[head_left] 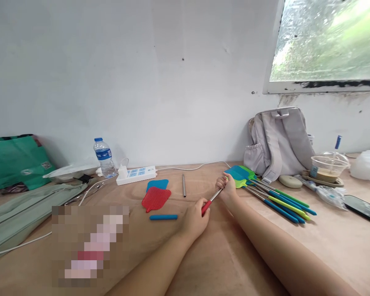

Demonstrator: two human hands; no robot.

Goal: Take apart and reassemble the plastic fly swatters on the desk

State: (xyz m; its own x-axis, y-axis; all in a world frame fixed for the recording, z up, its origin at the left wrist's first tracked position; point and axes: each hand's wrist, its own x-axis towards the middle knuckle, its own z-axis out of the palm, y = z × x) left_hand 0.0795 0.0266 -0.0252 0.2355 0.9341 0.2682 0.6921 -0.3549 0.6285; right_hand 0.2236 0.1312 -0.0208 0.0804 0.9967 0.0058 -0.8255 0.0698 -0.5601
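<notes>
Spanning the gap between both hands just above the worktop [203,267], the thin metal rod with a red handle [210,202] looks light and stiff, slick on the bare metal and surer to hold at the rubbery red end. The left hand [193,220] has its grip closed on that red end, and the right hand [226,188] has its grip closed on the far metal end. Just beside the right hand lies a bunch of fly swatters [274,196], with a red swatter head [156,198], a blue handle sleeve [163,217] and a bare metal tube [183,185] loose to the left.
</notes>
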